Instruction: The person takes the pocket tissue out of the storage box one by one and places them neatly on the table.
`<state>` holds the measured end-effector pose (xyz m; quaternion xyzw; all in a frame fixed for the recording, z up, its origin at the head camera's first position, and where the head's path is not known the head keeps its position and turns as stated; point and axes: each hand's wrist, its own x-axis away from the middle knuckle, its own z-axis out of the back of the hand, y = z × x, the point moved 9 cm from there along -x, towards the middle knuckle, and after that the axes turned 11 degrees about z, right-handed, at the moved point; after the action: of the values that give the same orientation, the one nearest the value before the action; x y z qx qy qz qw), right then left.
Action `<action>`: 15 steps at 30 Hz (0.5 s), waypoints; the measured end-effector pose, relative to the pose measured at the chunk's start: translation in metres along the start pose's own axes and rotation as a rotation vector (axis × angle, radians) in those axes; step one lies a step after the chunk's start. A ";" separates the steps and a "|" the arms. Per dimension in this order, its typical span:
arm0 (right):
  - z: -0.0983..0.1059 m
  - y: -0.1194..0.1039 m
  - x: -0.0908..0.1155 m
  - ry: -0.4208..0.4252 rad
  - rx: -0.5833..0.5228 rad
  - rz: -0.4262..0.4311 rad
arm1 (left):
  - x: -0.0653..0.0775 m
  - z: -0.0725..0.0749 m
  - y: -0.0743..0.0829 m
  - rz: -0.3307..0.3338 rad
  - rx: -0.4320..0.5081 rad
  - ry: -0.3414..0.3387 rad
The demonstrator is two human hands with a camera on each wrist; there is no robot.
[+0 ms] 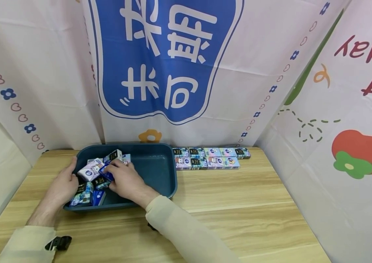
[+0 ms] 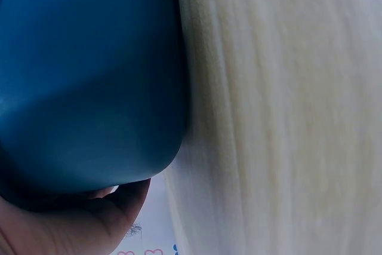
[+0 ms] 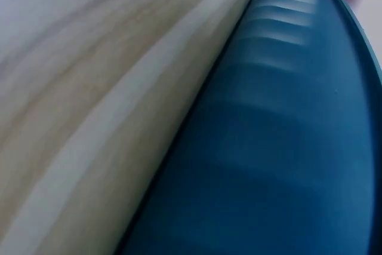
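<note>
A dark teal plastic bin (image 1: 154,146) stands on the table, with several small pocket tissue packs piled in its left half. My left hand (image 1: 61,186) grips the bin's left end; in the left wrist view that hand (image 2: 77,225) curls round the bin's outer wall (image 2: 101,88). My right hand (image 1: 128,180) reaches in over the near rim and pinches a dark blue tissue pack (image 1: 106,173) between thumb and fingers. Beside it lie a white and purple pack (image 1: 90,170) and a black-ended pack (image 1: 112,156). A blue-green patterned pack (image 1: 82,195) sits in the near left corner.
Right of the bin, several tissue packs (image 1: 217,162) line up in two rows against the back curtain (image 1: 235,117). The wooden table (image 1: 238,212) extends to the right and towards me. A printed curtain (image 1: 337,204) hangs along the right side.
</note>
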<state>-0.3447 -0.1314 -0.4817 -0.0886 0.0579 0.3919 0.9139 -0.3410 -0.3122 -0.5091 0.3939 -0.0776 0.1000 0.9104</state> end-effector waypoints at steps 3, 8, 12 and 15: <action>0.000 0.007 0.006 -0.022 -0.011 -0.012 | 0.000 -0.001 0.000 0.003 0.001 -0.001; 0.007 0.023 0.020 -0.041 -0.024 -0.030 | 0.000 -0.002 -0.001 0.012 0.008 -0.014; 0.015 0.035 0.029 -0.038 -0.030 -0.040 | -0.001 -0.003 -0.003 0.019 0.017 -0.023; 0.021 0.045 0.035 -0.025 -0.047 -0.052 | -0.002 -0.003 -0.003 0.022 0.016 -0.018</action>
<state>-0.3525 -0.0715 -0.4730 -0.1065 0.0349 0.3701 0.9222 -0.3421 -0.3128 -0.5137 0.4013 -0.0894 0.1068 0.9053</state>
